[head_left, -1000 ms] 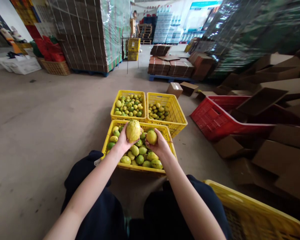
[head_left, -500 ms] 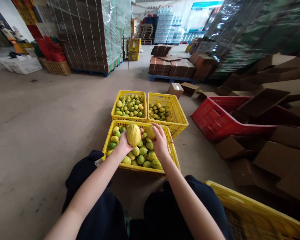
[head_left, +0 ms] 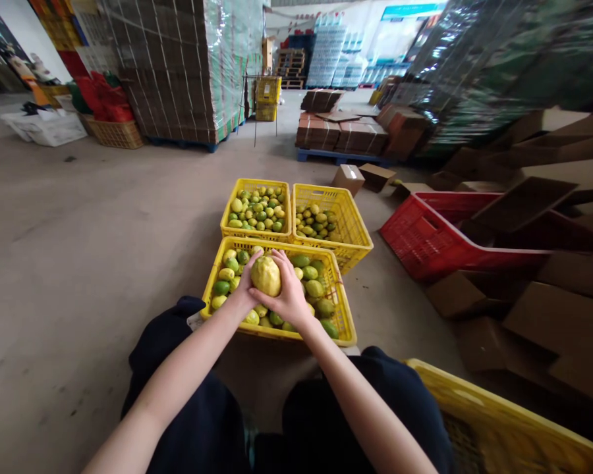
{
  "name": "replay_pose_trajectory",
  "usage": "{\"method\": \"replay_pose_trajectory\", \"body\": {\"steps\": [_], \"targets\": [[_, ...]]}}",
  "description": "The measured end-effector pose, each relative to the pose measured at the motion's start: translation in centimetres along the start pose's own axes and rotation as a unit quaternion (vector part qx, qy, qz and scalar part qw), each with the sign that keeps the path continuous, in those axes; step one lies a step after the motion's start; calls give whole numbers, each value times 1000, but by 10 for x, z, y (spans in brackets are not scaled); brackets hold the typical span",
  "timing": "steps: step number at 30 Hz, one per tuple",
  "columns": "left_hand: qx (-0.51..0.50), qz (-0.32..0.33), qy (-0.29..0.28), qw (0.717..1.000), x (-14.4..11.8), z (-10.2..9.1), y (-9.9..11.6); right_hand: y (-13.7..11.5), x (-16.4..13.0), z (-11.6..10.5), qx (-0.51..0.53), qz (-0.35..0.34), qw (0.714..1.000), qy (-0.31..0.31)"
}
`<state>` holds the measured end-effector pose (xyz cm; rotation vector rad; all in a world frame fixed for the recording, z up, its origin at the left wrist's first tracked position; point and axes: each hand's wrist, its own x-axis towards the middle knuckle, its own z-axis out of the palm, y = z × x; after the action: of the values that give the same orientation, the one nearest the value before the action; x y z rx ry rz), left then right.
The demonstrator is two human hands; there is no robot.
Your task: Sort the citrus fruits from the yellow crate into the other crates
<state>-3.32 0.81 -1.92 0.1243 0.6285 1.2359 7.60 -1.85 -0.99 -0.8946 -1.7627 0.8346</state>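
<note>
Between my two hands is a large, bumpy yellow lemon [head_left: 265, 276], held above a yellow crate [head_left: 346, 316]. My left hand [head_left: 247, 280] wraps its left side, and my right hand [head_left: 289, 289] closes round its right side with the thumb beneath. In the crate below lie several green and yellow lemons [head_left: 315, 288], partly hidden by my hands and wrists.
Two more yellow crates stand just beyond, the left one full of lemons [head_left: 259, 214], the right one [head_left: 350, 224] partly filled. To the right are a red crate [head_left: 415, 240] and loose cardboard boxes [head_left: 558, 316]. Another yellow crate [head_left: 504, 408] sits by my right knee.
My right hand no longer shows the smaller lemon it held. It has moved left and closed on the large lemon, which has turned in my left hand.
</note>
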Motion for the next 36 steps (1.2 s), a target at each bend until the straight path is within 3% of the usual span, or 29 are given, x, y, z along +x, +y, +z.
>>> {"method": "replay_pose_trajectory", "body": {"steps": [6, 12, 17, 20, 23, 26, 30, 36], "targets": [[33, 10, -8, 999, -11, 23, 15, -20, 6, -18, 48, 32, 994, 92], [53, 129, -51, 989, -31, 42, 31, -19, 14, -46, 12, 35, 983, 181], [184, 287, -51, 939, -25, 33, 17, -5, 11, -39, -92, -30, 982, 161], [218, 325, -61, 918, -19, 28, 10, -1, 9, -31, -125, -57, 979, 150], [220, 321, -85, 917, -19, 25, 10, -1, 8, -27, -82, -21, 983, 164], [231, 296, -76, 924, -21, 24, 10, -2, 9, -27, 73, 68, 978, 184], [183, 261, -15, 948, -19, 26, 8, -3, 15, -30, 300, 212, 912, 184], [76, 127, 15, 989, -17, 33, 17, -10, 23, -44, 510, 307, 788, 159]]}}
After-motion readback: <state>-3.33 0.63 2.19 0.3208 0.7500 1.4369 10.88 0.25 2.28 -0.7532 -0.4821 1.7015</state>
